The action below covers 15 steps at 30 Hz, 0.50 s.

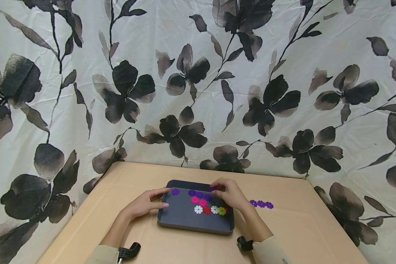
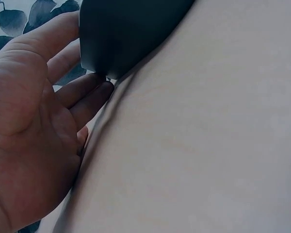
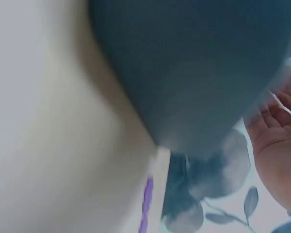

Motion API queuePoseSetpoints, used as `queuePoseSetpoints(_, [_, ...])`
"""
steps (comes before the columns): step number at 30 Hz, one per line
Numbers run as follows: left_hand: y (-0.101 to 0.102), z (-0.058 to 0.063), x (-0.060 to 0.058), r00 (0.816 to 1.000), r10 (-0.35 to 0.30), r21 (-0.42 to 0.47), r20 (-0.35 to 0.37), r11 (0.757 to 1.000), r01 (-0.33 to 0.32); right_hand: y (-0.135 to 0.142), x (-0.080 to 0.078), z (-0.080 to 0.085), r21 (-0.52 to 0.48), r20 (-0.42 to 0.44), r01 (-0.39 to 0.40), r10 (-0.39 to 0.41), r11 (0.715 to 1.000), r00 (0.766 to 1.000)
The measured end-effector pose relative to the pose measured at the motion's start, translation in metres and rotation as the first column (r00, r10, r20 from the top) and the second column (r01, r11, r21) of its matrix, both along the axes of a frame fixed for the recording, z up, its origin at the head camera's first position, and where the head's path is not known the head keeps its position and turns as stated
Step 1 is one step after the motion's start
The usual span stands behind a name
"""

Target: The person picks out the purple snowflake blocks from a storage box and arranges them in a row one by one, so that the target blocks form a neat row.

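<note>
A dark grey tray (image 1: 184, 222) lies on the table, with small flower-shaped discs in it. My left hand (image 1: 144, 202) holds the tray's left side, thumb and forefinger at the rim; in the left wrist view the fingertips (image 2: 106, 87) meet the tray's corner (image 2: 126, 34). Over the tray's far right part, my right hand (image 1: 230, 192) pinches a purple flower-shaped disc (image 1: 212, 189), mostly hidden by the fingers. Nearby are a short row of purple discs (image 1: 200, 195), pink discs (image 1: 202, 202), white discs (image 1: 198, 209), a red disc (image 1: 206, 210) and a yellow disc (image 1: 222, 211).
A single purple disc (image 1: 175, 191) sits near the tray's far left corner. Right of the tray, 3 purple discs (image 1: 261, 204) lie in a row on the tan table (image 1: 287, 227). A flower-printed cloth (image 1: 224, 121) hangs behind the table.
</note>
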<state>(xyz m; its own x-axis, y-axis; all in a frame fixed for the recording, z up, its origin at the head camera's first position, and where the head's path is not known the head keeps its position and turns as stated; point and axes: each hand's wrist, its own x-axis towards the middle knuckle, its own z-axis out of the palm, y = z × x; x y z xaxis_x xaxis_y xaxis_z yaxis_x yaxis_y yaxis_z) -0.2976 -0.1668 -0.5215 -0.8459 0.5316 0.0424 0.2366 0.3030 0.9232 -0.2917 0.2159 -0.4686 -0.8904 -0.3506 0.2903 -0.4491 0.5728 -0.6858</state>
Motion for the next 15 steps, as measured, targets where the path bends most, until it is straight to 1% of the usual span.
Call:
queuePoseSetpoints(3, [0.000, 0.001, 0.000, 1.000, 0.000, 0.000, 0.005, 1.000, 0.000, 0.017, 0.005, 0.006, -0.059, -0.014, 0.071, -0.072, 0.996, 0.997])
queuePoseSetpoints(6, [0.000, 0.001, 0.000, 1.000, 0.002, 0.004, 0.010, 1.000, -0.002, 0.035, 0.011, 0.011, -0.095, -0.020, 0.150, -0.152, 0.984, 0.988])
queuePoseSetpoints(11, [0.000, -0.002, -0.001, 1.000, -0.002, 0.007, 0.004, 1.000, 0.002, 0.065, 0.019, 0.012, -0.106, -0.041, 0.269, -0.275, 0.957, 0.961])
queuePoseSetpoints(15, [0.000, -0.003, -0.002, 1.000, 0.000, -0.001, 0.002, 1.000, 0.000, 0.086, 0.022, 0.008, -0.115, -0.042, 0.338, -0.345, 0.934, 0.938])
